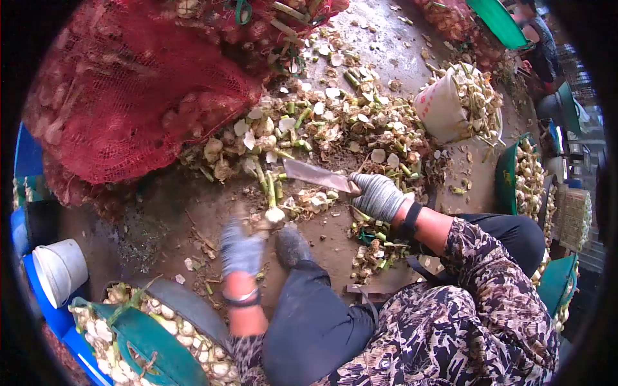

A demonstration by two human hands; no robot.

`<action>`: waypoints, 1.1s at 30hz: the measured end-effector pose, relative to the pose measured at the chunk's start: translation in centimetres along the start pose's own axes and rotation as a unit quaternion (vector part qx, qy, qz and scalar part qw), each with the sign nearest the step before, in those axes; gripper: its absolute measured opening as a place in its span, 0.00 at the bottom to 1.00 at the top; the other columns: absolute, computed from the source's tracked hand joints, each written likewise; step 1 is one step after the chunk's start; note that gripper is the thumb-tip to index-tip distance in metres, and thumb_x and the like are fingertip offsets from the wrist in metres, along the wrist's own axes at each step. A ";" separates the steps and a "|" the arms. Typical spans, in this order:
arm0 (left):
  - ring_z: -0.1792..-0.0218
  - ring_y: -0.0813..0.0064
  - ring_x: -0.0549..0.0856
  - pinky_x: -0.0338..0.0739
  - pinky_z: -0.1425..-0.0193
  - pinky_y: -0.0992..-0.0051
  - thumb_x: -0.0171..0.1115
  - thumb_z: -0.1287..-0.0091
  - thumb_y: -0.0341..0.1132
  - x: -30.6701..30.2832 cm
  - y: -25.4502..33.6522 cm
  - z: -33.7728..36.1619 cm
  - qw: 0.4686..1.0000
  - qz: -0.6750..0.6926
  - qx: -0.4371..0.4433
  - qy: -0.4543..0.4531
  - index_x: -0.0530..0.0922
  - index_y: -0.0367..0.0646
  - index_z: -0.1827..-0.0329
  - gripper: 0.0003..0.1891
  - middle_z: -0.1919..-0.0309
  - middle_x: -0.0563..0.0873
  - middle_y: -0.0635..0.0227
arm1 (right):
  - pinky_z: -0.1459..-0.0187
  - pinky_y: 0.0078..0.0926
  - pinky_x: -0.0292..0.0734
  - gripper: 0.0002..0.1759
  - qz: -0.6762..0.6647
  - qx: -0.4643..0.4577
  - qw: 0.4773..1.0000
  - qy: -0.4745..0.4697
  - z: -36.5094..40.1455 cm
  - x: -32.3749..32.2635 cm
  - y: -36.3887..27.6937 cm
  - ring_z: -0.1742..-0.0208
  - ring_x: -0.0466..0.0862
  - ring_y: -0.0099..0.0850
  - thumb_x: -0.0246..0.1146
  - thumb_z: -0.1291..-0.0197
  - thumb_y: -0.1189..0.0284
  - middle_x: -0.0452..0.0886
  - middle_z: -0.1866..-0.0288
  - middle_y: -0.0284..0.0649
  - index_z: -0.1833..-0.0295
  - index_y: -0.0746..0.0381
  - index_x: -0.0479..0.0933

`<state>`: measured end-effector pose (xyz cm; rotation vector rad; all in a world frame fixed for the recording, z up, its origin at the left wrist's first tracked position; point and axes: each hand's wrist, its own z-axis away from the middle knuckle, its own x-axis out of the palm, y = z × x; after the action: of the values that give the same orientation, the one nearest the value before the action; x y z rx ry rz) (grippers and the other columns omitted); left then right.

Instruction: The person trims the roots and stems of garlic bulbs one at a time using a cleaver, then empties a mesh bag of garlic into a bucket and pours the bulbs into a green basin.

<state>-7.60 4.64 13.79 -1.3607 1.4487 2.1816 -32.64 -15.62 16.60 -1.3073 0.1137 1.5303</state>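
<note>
My right hand [380, 196], in a grey knit glove, is closed round the handle of a knife [315, 174]. The wide blade points left over the trimmings. My left hand [242, 249], gloved as well, is smeared by motion, and I cannot tell what its fingers hold. Just beyond its fingertips is a white garlic bulb [275, 214] with a green stalk pointing away from me. A heap of cut stalks, roots and peelings [360, 125] spreads over the floor beyond both hands.
A red mesh sack [148, 96] of garlic bulks at the upper left. A tipped white bucket [444, 109] spills stalks at the upper right. Green tubs [154, 341] of bulbs flank me, with a white bucket [61, 270] at left. Another person [544, 45] is at the far right.
</note>
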 end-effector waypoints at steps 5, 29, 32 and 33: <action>0.50 0.51 0.84 0.80 0.47 0.62 0.74 0.51 0.45 8.9 -0.9 -2.3 0.973 -0.104 -0.156 -0.131 0.77 0.37 0.41 0.34 0.54 0.85 0.46 | 0.65 0.46 0.77 0.14 0.029 -0.040 0.998 -0.026 0.3 1.9 0.0 0.66 0.83 0.51 0.63 0.42 0.60 0.82 0.69 0.50 0.55 0.55 0.77; 0.51 0.68 0.83 0.77 0.43 0.70 0.62 0.37 0.29 2.4 5.9 0.4 0.929 0.269 0.089 -0.236 0.74 0.40 0.39 0.22 0.50 0.84 0.60 | 0.59 0.33 0.77 0.28 -0.238 -0.058 0.969 0.038 0.1 0.1 -5.3 0.65 0.83 0.29 0.69 0.44 0.50 0.83 0.68 0.41 0.46 0.58 0.78; 0.52 0.69 0.82 0.78 0.45 0.71 0.66 0.37 0.33 1.7 6.2 0.2 0.890 0.373 0.109 -0.239 0.70 0.41 0.34 0.28 0.44 0.79 0.61 | 0.58 0.25 0.76 0.23 -0.258 -0.017 0.960 -0.104 -1.9 -1.1 -7.6 0.63 0.78 0.21 0.71 0.42 0.56 0.83 0.66 0.33 0.53 0.63 0.79; 0.53 0.71 0.82 0.79 0.47 0.73 0.65 0.37 0.32 0.8 6.3 0.4 0.833 0.483 0.032 -0.269 0.67 0.43 0.30 0.31 0.41 0.77 0.61 | 0.66 0.22 0.75 0.21 -0.354 -0.008 0.933 -0.065 -1.6 -0.8 -7.7 0.68 0.79 0.21 0.68 0.40 0.52 0.81 0.69 0.32 0.58 0.60 0.79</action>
<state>-11.99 1.48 17.17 0.1884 2.1512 2.6297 -26.03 -13.88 20.63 -1.0852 -0.4185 0.9843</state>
